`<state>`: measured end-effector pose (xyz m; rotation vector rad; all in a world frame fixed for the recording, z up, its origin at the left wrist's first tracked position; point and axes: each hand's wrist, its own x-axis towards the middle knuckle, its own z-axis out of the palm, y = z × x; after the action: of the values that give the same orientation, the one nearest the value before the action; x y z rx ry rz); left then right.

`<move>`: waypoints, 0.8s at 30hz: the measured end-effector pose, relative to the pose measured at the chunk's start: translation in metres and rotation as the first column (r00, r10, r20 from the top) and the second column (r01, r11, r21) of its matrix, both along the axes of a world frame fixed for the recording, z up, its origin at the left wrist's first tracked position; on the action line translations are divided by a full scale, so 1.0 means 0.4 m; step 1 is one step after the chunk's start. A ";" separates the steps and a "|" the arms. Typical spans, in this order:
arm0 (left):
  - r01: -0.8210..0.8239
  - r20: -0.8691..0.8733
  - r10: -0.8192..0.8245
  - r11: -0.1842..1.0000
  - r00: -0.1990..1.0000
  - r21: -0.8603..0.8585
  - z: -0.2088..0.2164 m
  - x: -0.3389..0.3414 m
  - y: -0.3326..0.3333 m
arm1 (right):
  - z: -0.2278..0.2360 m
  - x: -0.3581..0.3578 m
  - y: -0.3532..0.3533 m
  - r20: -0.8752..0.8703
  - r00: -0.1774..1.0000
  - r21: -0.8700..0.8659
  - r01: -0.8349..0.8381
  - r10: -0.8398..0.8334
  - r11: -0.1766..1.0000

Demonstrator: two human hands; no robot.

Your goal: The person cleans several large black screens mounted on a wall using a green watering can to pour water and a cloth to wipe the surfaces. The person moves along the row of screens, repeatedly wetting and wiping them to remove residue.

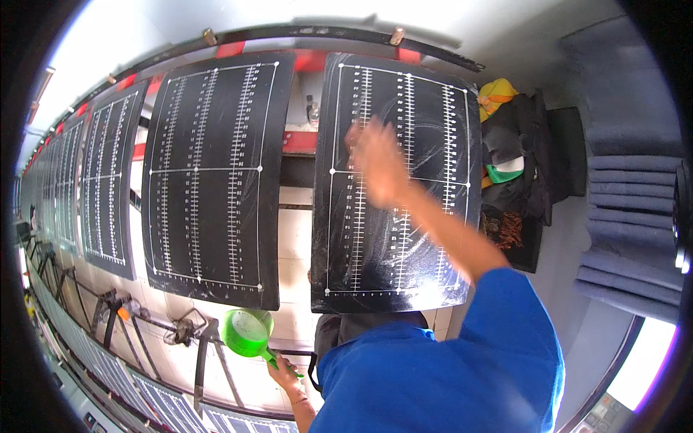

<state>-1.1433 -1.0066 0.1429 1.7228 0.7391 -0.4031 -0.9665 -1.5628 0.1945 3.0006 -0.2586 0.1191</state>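
My left hand (285, 373) is closed round the handle of a bright green plastic dipper (247, 333), held low beside me. Something pale lies inside the dipper's bowl. My right hand (381, 160) is over the upper middle of a black board (433, 238) printed with white scales and a frame line. Motion smears its fingers, so I cannot make out whether they hold anything. Pale, swirling streaks mark the board's surface around that arm, and its near edge looks shiny.
More black marked boards (209, 238) stand in a row to the left on red and black framing (299, 142). Dark cloths (512, 137) and a yellow item (497, 94) lie beyond the board's right edge. Folded grey-blue fabric (628, 209) is stacked at far right. Metal stands (206, 361) are below left.
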 end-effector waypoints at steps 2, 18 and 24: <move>0.018 0.003 -0.018 1.000 1.000 -0.020 0.010 0.020 -0.012 | 0.007 0.132 -0.330 -0.278 0.917 0.107 0.327 -0.287 0.939; 0.087 -0.046 -0.088 0.996 0.995 -0.009 -0.001 0.048 -0.033 | -0.079 0.000 -0.426 0.162 0.810 0.040 0.566 -0.564 0.824; 0.114 -0.023 -0.114 0.993 0.993 -0.038 -0.063 0.021 -0.001 | 0.032 -0.361 0.257 -0.265 0.935 0.438 0.335 -0.236 0.834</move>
<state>-1.1348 -1.0071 0.1177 1.7332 0.6491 -0.5144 -1.1110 -1.4602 0.2074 3.3654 -0.8255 -0.3286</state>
